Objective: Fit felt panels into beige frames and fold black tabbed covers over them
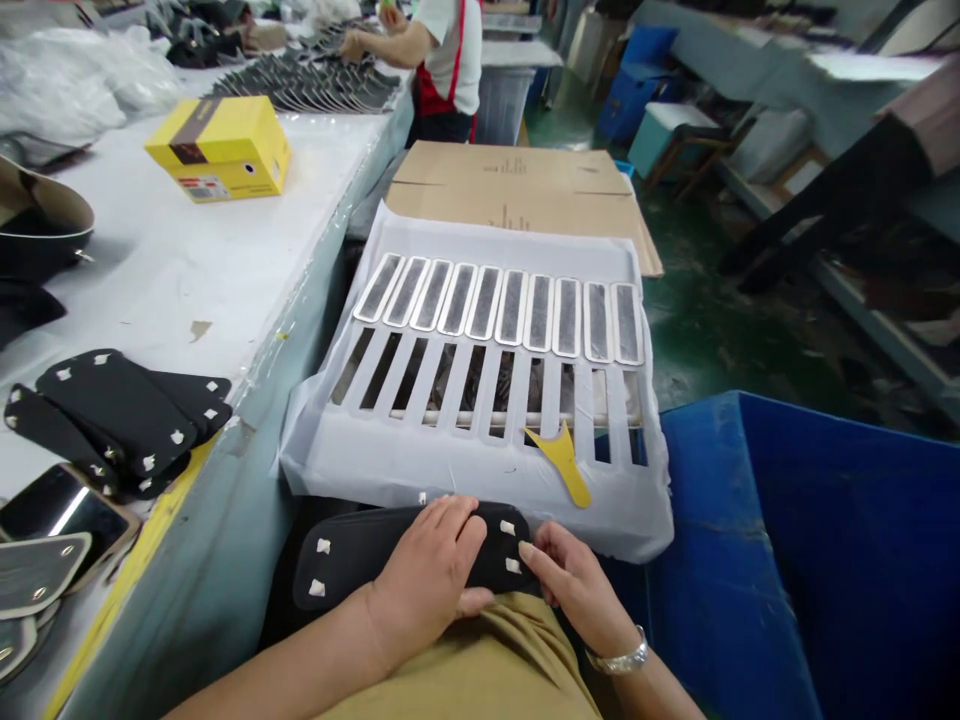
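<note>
A long black panel (360, 545) with rounded ends lies across my lap, with small white tabs near both ends. My left hand (439, 555) is closed over its middle, fingers across the top and thumb by the lower edge. At the panel's right end my right hand (566, 570) pinches the rim beside two tabs, its other fingers curled. Just beyond lies a yellow forked flat piece (564, 465) on a white-covered slotted board (480, 480). A row of dark, white-edged strips (510, 308) rests on that board.
To the left, a long white table (225, 260) carries a stack of black tabbed panels (127, 410) and a yellow box (225, 150). Cardboard (510, 180) lies behind the board. A blue bin (750, 560) stands at right. A person (450, 60) works at the far table end.
</note>
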`<state>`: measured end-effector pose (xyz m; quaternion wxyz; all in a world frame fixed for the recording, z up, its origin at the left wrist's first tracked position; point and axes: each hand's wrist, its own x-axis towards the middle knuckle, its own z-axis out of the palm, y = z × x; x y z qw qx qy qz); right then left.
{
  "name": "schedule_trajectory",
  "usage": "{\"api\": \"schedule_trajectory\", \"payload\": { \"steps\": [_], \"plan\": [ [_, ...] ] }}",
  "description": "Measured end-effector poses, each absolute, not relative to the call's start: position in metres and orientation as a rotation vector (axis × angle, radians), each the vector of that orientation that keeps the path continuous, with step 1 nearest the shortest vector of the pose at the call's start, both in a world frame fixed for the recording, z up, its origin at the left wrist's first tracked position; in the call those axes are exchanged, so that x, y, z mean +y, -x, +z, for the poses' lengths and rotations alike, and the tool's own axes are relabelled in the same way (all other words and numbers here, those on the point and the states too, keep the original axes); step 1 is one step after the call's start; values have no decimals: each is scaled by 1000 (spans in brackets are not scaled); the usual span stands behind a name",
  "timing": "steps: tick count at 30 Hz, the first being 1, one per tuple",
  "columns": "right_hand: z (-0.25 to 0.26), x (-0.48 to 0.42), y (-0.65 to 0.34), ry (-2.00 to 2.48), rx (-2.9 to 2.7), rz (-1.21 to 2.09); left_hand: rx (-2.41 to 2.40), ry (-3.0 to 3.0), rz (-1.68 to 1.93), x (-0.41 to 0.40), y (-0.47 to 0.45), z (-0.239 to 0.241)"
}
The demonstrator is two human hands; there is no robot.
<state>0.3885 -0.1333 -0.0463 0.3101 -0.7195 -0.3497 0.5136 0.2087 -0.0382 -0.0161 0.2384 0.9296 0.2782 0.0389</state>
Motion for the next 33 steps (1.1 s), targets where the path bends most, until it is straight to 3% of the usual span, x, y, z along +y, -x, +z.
{"api": "schedule_trajectory", "payload": {
  "steps": [23,33],
  "plan": [
    [-57,-136,-388,1723,-703,1561,537,-2627,-91,-21,-213,-11],
    [-48,-134,-388,1897,-924,1224,640,-2532,-40,-21,-195,-14]
  ]
}}
